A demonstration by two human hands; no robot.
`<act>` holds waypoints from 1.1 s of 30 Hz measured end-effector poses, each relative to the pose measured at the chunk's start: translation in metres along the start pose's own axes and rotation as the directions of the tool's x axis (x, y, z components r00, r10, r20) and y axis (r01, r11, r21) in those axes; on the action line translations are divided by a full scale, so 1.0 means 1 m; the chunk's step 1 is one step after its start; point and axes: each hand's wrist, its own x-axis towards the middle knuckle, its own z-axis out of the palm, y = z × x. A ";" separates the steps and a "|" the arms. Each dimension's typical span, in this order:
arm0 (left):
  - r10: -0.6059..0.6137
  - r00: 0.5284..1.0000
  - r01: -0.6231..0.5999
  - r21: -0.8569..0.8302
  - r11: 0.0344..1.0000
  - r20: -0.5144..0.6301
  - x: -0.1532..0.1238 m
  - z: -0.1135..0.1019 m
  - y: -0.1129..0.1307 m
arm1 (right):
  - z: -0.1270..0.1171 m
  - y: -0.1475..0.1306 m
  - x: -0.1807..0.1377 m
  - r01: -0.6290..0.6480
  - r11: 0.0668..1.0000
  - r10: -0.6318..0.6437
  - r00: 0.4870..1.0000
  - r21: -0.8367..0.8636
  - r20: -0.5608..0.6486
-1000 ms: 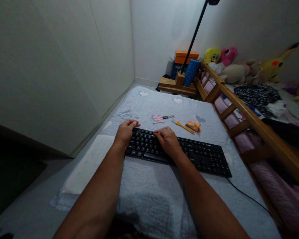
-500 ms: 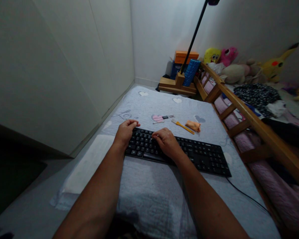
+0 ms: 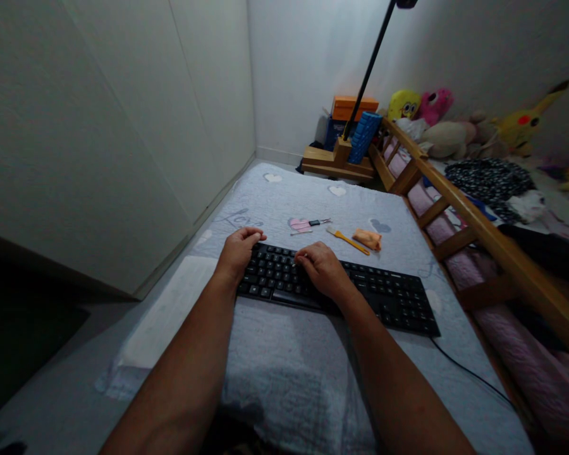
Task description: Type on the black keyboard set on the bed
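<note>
A black keyboard lies across the bed cover in front of me. My left hand is closed at its upper left corner, thumb and fingers together against the edge. Over the middle keys, my right hand is bent into a pinch, its fingertips low above the letter keys. Whatever is between those fingertips is too small to name. Beyond the keyboard lie a thin white swab-like stick, a tool with a black grip and metal tip, a yellow-handled brush and a crumpled orange cloth.
The patterned bed cover carries a pale flat sheet on the left. A white cabinet rises alongside. To the right runs a wooden bed rail, with plush toys behind it. The keyboard's cable trails right.
My right hand has shifted slightly to the right along the keys, still pinched. The left hand and the keyboard stay in place.
</note>
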 end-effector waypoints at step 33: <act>0.004 1.000 -0.004 0.013 1.000 -0.001 -0.003 0.002 0.004 | 0.009 -0.001 0.000 0.029 0.997 -0.025 0.998 0.070 -0.056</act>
